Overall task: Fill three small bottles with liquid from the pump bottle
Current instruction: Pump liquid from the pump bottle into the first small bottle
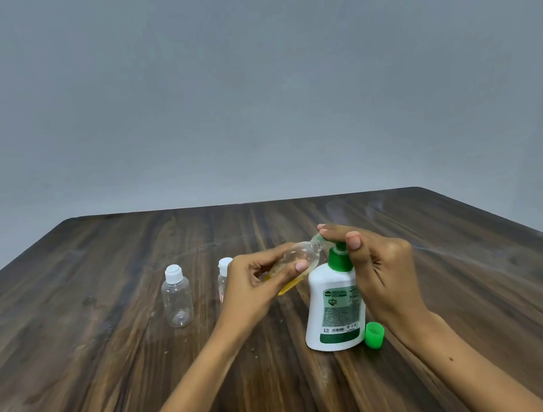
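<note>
Dark wood-grain table (113, 382); plain grey wall (245, 71) behind.

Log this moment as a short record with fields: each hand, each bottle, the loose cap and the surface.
left hand: holds tilted small bottle, neck at the pump spout
right hand: fingers on the pump head
pump bottle: white, green pump, upright
held bottle contents: some yellow liquid
capped bottle: clear, upright, looks empty
second capped bottle: partly hidden behind left hand
green cap: beside pump bottle base
table: dark wood
</note>
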The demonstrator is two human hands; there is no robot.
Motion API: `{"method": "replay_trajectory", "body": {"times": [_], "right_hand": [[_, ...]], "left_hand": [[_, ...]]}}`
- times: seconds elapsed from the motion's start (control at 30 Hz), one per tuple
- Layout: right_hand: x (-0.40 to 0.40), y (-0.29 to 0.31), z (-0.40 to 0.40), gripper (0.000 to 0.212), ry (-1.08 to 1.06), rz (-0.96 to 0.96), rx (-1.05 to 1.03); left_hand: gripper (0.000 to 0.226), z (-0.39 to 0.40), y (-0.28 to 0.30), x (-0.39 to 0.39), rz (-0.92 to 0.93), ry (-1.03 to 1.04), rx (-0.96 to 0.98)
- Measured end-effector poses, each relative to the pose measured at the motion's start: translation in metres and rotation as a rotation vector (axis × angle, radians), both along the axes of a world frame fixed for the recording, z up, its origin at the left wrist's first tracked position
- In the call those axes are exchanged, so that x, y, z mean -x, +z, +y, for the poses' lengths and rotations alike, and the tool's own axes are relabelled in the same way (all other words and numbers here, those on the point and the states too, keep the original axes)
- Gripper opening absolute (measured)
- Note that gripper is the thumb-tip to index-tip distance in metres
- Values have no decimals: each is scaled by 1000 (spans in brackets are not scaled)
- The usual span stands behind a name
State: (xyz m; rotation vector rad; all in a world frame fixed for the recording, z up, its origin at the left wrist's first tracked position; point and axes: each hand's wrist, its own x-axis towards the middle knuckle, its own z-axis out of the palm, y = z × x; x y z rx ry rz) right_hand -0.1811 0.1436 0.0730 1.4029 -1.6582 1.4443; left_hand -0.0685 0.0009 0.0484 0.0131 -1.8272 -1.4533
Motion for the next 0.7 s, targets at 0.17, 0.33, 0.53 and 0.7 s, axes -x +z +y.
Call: {"method": "replay_trajectory", "body": {"times": [0.17,0.33,0.53,0.7], "right_hand": [[1,7,4,73,51,-21,-21],[-1,2,-1,71,14,-17,-6],[3,8,5,69,24,74,-58],[1,-2,6,66,29,38,-49]], "left_hand": [[29,2,1,-1,23,-13,-28],[27,1,2,-3,10,2,-2],[33,0,2,-1,8,5,-25],[28,1,1,-2,4,-3,-7]]}}
